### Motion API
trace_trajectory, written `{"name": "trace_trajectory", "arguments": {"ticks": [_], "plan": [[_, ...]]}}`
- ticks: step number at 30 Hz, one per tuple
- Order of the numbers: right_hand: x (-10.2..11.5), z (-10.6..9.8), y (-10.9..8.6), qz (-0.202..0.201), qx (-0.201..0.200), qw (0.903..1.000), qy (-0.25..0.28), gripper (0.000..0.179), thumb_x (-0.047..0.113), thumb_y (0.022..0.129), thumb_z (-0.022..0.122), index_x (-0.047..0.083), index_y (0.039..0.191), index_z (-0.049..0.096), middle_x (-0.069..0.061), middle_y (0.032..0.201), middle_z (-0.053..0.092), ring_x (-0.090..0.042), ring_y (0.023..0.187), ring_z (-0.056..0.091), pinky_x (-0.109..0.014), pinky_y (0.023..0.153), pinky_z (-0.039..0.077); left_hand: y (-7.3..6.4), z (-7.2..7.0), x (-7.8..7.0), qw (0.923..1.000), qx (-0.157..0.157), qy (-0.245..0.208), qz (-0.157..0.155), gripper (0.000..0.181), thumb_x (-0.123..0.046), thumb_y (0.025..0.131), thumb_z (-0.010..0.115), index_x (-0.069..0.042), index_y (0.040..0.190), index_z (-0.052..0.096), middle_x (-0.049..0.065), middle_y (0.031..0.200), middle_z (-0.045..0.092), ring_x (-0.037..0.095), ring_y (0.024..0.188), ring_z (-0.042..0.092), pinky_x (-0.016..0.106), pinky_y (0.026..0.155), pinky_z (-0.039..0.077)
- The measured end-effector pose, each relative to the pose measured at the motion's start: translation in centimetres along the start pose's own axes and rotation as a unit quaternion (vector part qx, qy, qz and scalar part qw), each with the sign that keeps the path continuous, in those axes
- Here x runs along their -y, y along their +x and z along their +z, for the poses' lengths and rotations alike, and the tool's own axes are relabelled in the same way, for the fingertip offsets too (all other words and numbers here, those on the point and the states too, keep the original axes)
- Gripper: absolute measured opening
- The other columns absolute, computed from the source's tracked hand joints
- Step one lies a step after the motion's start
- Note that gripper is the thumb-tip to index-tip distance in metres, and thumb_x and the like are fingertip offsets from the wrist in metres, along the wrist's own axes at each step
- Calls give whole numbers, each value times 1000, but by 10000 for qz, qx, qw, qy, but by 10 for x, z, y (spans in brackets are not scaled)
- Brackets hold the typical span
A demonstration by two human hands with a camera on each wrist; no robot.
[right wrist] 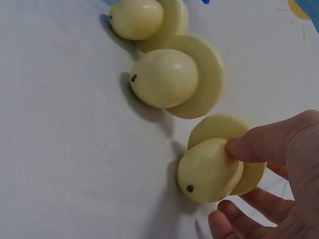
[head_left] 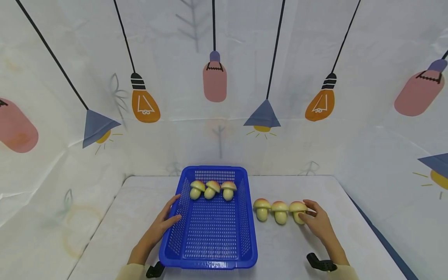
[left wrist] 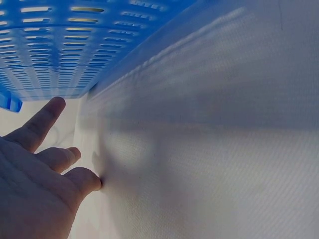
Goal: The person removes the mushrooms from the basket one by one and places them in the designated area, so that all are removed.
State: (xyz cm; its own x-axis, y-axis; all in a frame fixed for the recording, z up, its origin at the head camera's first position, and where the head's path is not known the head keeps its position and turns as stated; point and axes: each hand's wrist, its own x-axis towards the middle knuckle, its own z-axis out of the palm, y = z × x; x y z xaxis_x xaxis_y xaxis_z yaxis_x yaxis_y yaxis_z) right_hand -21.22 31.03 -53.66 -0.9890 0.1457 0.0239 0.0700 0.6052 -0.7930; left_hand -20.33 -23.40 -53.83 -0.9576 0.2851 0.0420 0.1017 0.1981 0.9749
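My left hand point(head_left: 161, 222) rests against the left side of a blue plastic basket point(head_left: 252, 241), fingertips at its rim. In the left wrist view the left hand's fingers point(left wrist: 45, 122) lie loosely extended beside the perforated wall. To the right of the basket, my right hand point(head_left: 318, 221) holds the rightmost toy mushroom point(head_left: 296, 208) of a row of three. The right wrist view shows the thumb point(right wrist: 259, 142) on this mushroom point(right wrist: 207, 172), with fingers around the far side of its cap. The middle mushroom point(head_left: 280, 212) and left mushroom point(head_left: 261, 210) lie beside it.
Inside the basket, three similar mushrooms point(head_left: 212, 188) lie in a row near its far end. The white table point(head_left: 280, 252) meets a pale sheet point(head_left: 175, 144) printed with hanging lamps behind and at the sides. Black wrist straps point(head_left: 322, 263) show at the sleeves.
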Motion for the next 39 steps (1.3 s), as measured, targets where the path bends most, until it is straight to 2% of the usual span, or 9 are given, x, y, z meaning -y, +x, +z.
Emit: {"name": "trace_trajectory", "arguments": {"ticks": [5, 13, 17, 27, 30, 33, 36, 39], "plan": [[0, 1, 2, 180, 167, 9997, 26, 65, 20, 96, 71, -4, 149, 41, -38, 147, 47, -53, 127, 56, -42, 91, 58, 0, 0, 0, 10000, 27, 22, 29, 72, -24, 102, 54, -24, 165, 18, 35, 154, 35, 39, 119, 60, 49, 87, 59], [-3, 2, 3, 284, 283, 9992, 48, 70, 25, 96, 73, -1, 151, 39, -37, 149, 44, -48, 121, 60, -28, 74, 57, 0, 0, 0, 10000, 5, 20, 40, 72, -24, 102, 54, -24, 165, 18, 34, 156, 32, 41, 121, 58, 50, 88, 58], [-1, 1, 3, 315, 223, 9992, -55, 71, 25, 95, 74, -1, 151, 39, -37, 148, 45, -47, 119, 61, -27, 73, 56, 0, 1, 0, 10000, -24, 59, 15, 72, -24, 102, 55, -25, 164, 19, 33, 157, 32, 40, 123, 57, 50, 88, 58], [4, 0, 3, 238, 305, 9992, 66, 74, 24, 94, 75, -3, 152, 38, -37, 148, 45, -47, 124, 58, -21, 74, 52, 0, -2, 0, 9995, 221, -116, 171, 71, -19, 104, 51, -22, 166, 14, 37, 153, 34, 42, 121, 60, 41, 85, 60], [6, -1, 2, 225, 314, 9993, 24, 74, 24, 94, 75, -3, 152, 38, -37, 149, 45, -49, 125, 57, -27, 80, 55, 0, -1, -1, 9997, 197, -90, 136, 71, -21, 104, 51, -23, 165, 15, 37, 153, 34, 41, 120, 61, 42, 85, 60], [6, -2, 2, 172, 294, 9994, -78, 74, 26, 94, 75, -3, 151, 38, -38, 149, 44, -53, 128, 53, -44, 93, 56, 0, -1, -1, 9997, 175, -95, 104, 71, -21, 104, 52, -24, 165, 15, 37, 153, 35, 41, 119, 61, 43, 85, 61], [6, -4, 3, 125, 275, 9994, -153, 76, 28, 94, 75, -3, 152, 36, -39, 150, 42, -56, 133, 48, -58, 104, 49, 0, -1, -1, 9997, 180, -106, 94, 71, -21, 104, 52, -24, 165, 15, 37, 153, 34, 41, 119, 61, 44, 85, 61], [8, -7, 4, 78, 246, 9995, -202, 79, 31, 95, 75, -3, 153, 34, -39, 152, 39, -57, 137, 42, -64, 107, 43, 0, -1, -1, 9997, 185, -87, 106, 71, -21, 104, 51, -24, 165, 15, 37, 153, 34, 42, 119, 61, 44, 85, 61]]}}
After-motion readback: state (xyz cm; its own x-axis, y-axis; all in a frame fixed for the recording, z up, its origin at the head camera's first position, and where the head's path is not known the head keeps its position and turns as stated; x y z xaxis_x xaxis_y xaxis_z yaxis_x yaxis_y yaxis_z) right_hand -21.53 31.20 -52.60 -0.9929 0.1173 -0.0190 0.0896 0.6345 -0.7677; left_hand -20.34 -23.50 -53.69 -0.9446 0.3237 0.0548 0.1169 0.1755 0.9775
